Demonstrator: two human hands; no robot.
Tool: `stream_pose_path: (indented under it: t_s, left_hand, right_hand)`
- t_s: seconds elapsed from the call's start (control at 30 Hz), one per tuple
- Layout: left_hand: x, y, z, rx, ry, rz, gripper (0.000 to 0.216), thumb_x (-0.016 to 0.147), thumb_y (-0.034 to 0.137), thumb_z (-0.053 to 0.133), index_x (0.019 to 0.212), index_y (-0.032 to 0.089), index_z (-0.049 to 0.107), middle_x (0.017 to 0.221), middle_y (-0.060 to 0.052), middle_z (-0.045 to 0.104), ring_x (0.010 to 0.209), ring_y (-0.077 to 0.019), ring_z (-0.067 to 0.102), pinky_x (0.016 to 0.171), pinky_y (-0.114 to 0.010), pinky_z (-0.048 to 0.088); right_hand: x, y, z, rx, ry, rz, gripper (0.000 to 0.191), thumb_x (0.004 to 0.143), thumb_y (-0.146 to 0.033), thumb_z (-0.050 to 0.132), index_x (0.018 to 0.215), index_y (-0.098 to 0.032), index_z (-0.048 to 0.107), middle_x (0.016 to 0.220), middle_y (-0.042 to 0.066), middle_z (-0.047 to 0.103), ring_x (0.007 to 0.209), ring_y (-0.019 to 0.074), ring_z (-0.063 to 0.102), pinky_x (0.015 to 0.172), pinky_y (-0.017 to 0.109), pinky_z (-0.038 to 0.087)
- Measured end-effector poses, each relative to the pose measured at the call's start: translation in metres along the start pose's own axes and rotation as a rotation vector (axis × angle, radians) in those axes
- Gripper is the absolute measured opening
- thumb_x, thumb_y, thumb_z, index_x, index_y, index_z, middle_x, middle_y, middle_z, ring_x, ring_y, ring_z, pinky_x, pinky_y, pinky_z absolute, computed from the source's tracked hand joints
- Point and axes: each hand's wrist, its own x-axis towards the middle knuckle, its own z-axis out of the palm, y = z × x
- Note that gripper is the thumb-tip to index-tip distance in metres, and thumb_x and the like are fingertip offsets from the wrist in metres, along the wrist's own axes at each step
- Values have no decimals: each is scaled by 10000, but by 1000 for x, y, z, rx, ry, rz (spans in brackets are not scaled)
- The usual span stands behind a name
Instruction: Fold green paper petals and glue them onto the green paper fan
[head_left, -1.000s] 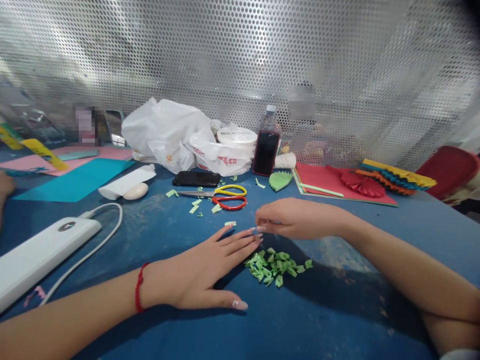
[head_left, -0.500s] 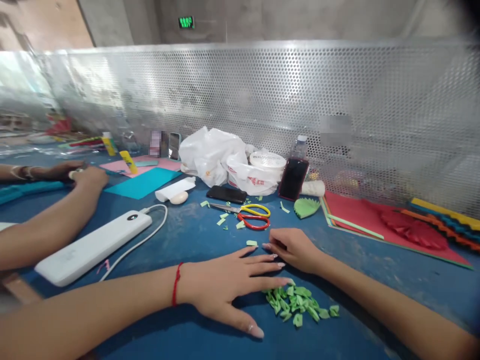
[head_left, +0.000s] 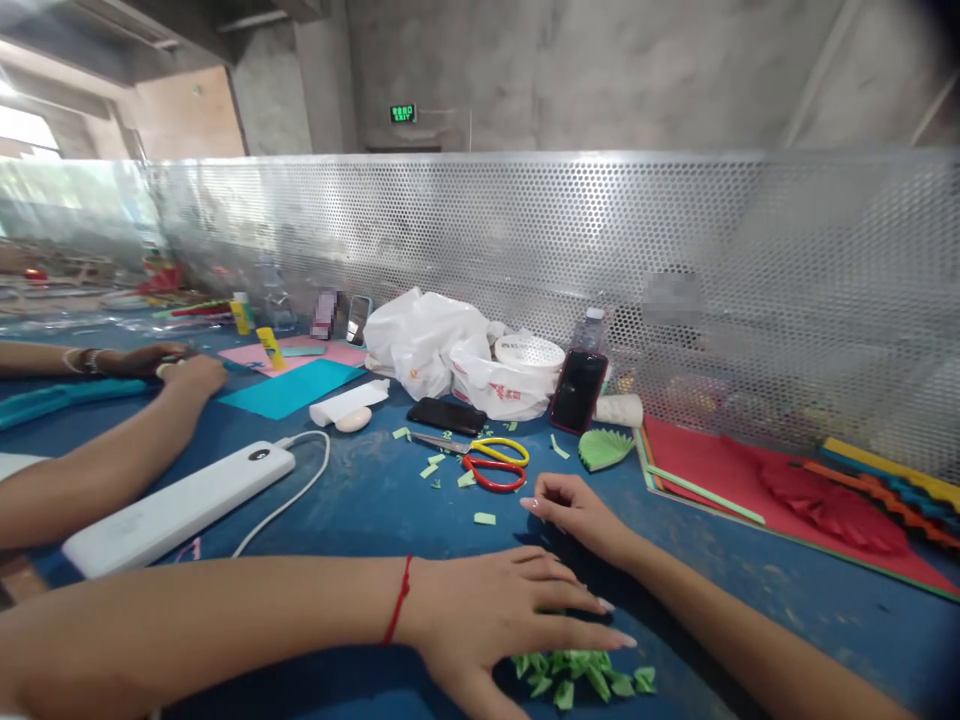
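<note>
My left hand [head_left: 502,610], with a red cord bracelet at its wrist, is stretched out palm down, fingers spread. It hovers over or rests on a pile of small folded green paper pieces [head_left: 574,672], partly covering it; contact cannot be made out. Beyond the pile, my right hand [head_left: 577,508] lies on the blue table with its fingers curled in and nothing visible in them. A pale green paper scrap [head_left: 484,519] lies to its left. Scissors [head_left: 463,449] with one yellow and one red handle lie farther back among small green scraps. A pleated green paper leaf [head_left: 606,450] sits behind my right hand.
A white power bank [head_left: 180,510] with a cable lies at left, near another person's hands [head_left: 191,380]. White plastic bags [head_left: 424,340], a black phone [head_left: 446,416] and a leaning phone [head_left: 579,390] stand at the back. Red paper [head_left: 697,460] covers the right side.
My left hand has moved right and nearer, over the green pieces, and away from my right hand. My right hand's fingers have shifted slightly. The view has tilted up.
</note>
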Motion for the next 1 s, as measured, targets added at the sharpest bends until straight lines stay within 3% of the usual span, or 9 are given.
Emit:
stream_pose_path:
  t_s: [0.17, 0.33, 0.47, 0.57, 0.7, 0.9, 1.0]
  left_hand:
    - [32, -13, 17, -6, 59, 154, 794, 919, 648, 448, 1537, 152, 397, 1569, -134, 432, 1466, -290, 378, 1236, -378, 211]
    - [55, -17, 26, 109, 88, 315, 571, 985, 488, 411, 1407, 139, 571, 1512, -124, 512, 1460, -282, 393, 1265, -431, 90]
    - [63, -20, 30, 168, 95, 381, 435, 996, 388, 410, 1249, 148, 670, 1415, -98, 614, 1375, -245, 514, 1239, -391, 240]
    - [64, -23, 33, 175, 113, 395, 341, 994, 317, 431, 1126, 154, 700, 1327, -69, 683, 1305, -198, 581, 1119, -296, 397]
    - [64, -27, 36, 160, 198, 377, 262, 983, 281, 464, 1004, 154, 692, 1161, -49, 746, 1075, -170, 677, 926, -270, 487]
    - [61, -29, 35, 272, 262, 364, 119, 876, 213, 624, 971, 152, 662, 954, -35, 706, 797, -186, 576, 698, -314, 477]
    - [60, -27, 33, 323, 333, 321, 90, 908, 184, 602, 976, 150, 651, 873, -18, 662, 718, -173, 522, 600, -310, 427]
  right_hand:
    - [2, 0, -1, 154, 43, 7, 503, 699, -591, 796, 602, -179, 524, 532, -61, 439, 531, 88, 326, 515, 241, 236]
    - [3, 4, -12, 311, 96, 21, 485, 705, -563, 791, 608, -195, 491, 478, -92, 373, 439, 58, 236, 443, 237, 161]
    - [5, 7, -21, 462, 160, 17, 512, 711, -552, 769, 591, -217, 401, 435, -125, 244, 402, 50, 145, 414, 229, 152]
    - [5, 8, -22, 523, 166, 29, 496, 702, -507, 794, 577, -211, 416, 420, -130, 230, 393, 42, 132, 412, 221, 170]
    - [5, 6, -20, 554, 163, 51, 461, 697, -460, 822, 578, -200, 460, 419, -127, 253, 393, 37, 156, 409, 214, 164]
    - [5, 5, -20, 543, 166, 70, 452, 717, -436, 811, 581, -201, 450, 433, -120, 257, 404, 42, 181, 413, 211, 157]
    - [5, 7, -20, 518, 164, 86, 444, 721, -445, 804, 592, -202, 456, 437, -116, 269, 405, 46, 195, 414, 213, 161]
